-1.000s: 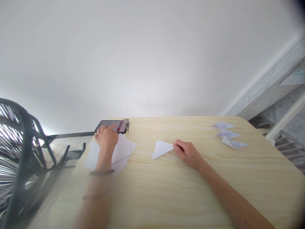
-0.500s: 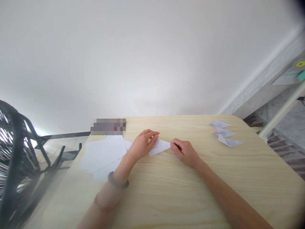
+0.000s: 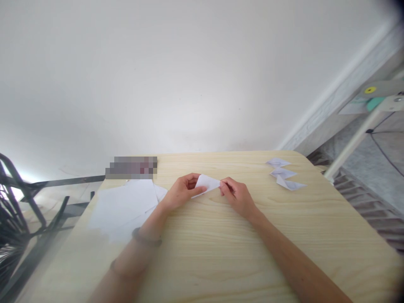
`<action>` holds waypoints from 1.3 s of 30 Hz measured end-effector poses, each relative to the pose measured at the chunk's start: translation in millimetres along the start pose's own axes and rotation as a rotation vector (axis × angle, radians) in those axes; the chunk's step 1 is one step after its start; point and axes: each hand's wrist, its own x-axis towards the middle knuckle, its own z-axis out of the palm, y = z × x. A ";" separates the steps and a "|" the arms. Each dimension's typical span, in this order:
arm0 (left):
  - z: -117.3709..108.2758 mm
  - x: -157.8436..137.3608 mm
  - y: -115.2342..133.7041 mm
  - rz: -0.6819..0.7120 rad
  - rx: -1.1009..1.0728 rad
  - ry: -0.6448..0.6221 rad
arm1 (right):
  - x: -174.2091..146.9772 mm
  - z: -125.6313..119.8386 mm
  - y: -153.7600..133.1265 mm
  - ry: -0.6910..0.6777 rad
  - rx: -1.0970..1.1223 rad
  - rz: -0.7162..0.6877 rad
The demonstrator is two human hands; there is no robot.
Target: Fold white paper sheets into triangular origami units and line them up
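A folded piece of white paper (image 3: 205,184), roughly triangular with its point to the right, is held between my two hands over the table. My left hand (image 3: 183,190) grips its wide left end, thumb on the near face and fingers behind. The fingertips of my right hand (image 3: 236,193) pinch the narrow right tip. Part of the paper's left end is hidden by my left fingers. To the right, several folded white paper shapes (image 3: 286,173) with pointed ends lie in a slanting row, apart from my hands.
A loose pile of white paper sheets (image 3: 123,206) lies on the left of the pale wooden table (image 3: 202,261). Behind it is a blurred-out object (image 3: 131,167). A white wall (image 3: 195,84) rises behind the table. A dark chair (image 3: 28,210) stands at the left.
My left hand has gone from lying over the paper to gripping its left end. The paper's wide face now shows. My right hand still pinches the tip. The camera view has shifted right.
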 end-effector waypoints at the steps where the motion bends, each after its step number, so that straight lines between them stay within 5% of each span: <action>1: -0.9 0.2 0.4 -0.014 -0.011 0.004 | 0.0 0.0 0.8 0.001 0.005 0.003; 10: 1.9 1.1 -3.4 0.052 0.180 0.090 | 1.3 0.0 -3.0 0.062 0.032 -0.039; 16: 1.4 2.9 -5.1 0.052 0.016 0.115 | 2.7 0.4 1.2 0.187 0.015 0.044; 24: -0.3 3.3 -1.4 0.041 -0.050 0.248 | 2.3 -2.7 3.4 0.083 0.367 0.102; 33: -0.8 3.6 -3.0 0.054 -0.039 0.222 | 2.8 -2.3 5.3 0.100 0.332 0.136; 39: 0.4 3.6 -0.9 0.033 -0.054 0.235 | 2.2 -3.9 6.2 0.106 0.108 0.079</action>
